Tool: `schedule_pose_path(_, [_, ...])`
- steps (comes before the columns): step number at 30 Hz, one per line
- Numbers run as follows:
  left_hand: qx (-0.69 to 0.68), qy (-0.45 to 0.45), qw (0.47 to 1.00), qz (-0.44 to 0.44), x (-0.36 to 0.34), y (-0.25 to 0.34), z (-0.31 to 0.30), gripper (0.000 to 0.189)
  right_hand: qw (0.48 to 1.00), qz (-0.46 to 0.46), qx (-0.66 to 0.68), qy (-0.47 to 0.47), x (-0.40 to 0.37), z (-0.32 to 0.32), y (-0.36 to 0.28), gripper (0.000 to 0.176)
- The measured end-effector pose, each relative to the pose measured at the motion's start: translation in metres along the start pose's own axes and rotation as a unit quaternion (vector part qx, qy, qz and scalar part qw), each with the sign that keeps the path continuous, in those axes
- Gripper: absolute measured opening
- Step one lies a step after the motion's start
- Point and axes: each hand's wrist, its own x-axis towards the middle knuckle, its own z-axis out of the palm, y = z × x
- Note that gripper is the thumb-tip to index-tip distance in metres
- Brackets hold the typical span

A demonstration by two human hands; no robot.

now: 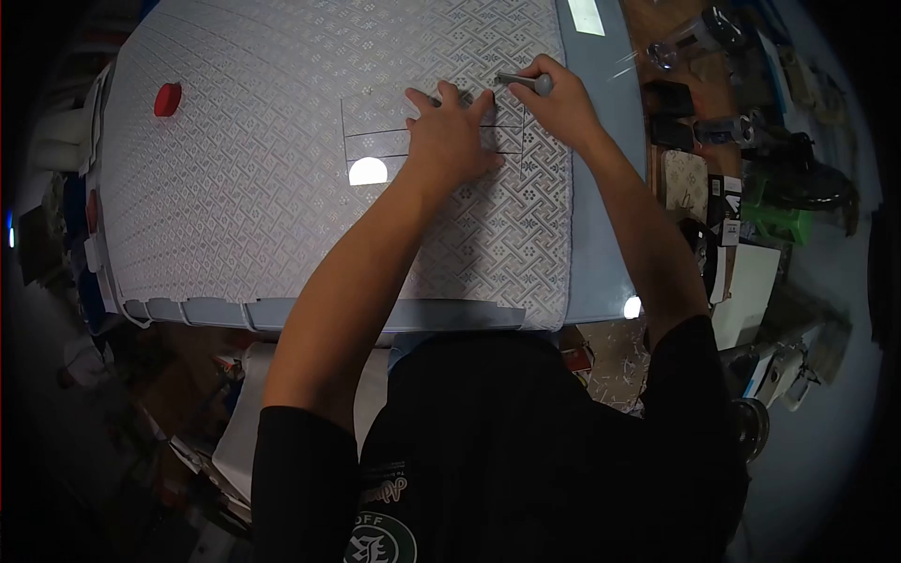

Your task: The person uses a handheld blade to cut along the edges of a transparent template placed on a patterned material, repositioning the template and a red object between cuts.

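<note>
My left hand (449, 136) lies with its fingers spread over a clear sheet marked with thin dark lines (375, 133). A bright white half-circle shows on the sheet just left of my left wrist. Underneath is a light fabric (235, 178) with a woven geometric pattern. To the right of the left fingertips, my right hand (563, 105) is closed around a grey pen-like tool (527, 82). The tool's narrow end points left, close over the fabric near the sheet's upper right corner. I cannot tell whether it is a blade or a marker.
A red round object (167, 99) sits on the fabric at the left. The fabric's right edge runs along a grey-blue table top (605, 188). Beyond it, a cluttered wooden surface holds a clear cup (680, 45), boxes and a green container (779, 220).
</note>
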Motion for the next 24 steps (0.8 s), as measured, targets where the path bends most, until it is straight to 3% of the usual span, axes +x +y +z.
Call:
schedule_pose_path(3, [0.003, 0.002, 1.000, 0.003, -0.001, -0.001, 0.001, 0.100, 0.995, 0.057, -0.052, 0.060, -0.011, 0.018, -0.018, 0.025])
schedule_pose_path(6, [-0.008, -0.004, 1.000, 0.010, -0.001, -0.003, 0.001, 0.102, 0.987, 0.044, -0.096, 0.119, -0.014, 0.030, -0.030, 0.029])
schedule_pose_path(9, [-0.011, -0.006, 1.000, 0.015, -0.002, -0.004, 0.002, 0.102, 0.982, 0.086, -0.122, 0.113, -0.016, 0.036, -0.053, 0.027])
schedule_pose_path(18, [0.020, 0.012, 1.000, 0.019, -0.001, -0.006, 0.009, 0.096, 0.950, 0.068, -0.163, 0.257, -0.021, 0.079, -0.041, 0.023])
schedule_pose_path(22, [0.005, 0.029, 0.999, 0.018, -0.004, -0.007, 0.008, 0.100, 0.952, 0.073, -0.155, 0.254, -0.023, 0.077, -0.038, 0.024])
schedule_pose_path(24, [-0.039, -0.005, 0.999, -0.008, -0.003, -0.005, 0.004, 0.109, 0.956, 0.047, -0.163, 0.241, -0.023, 0.073, -0.033, 0.023])
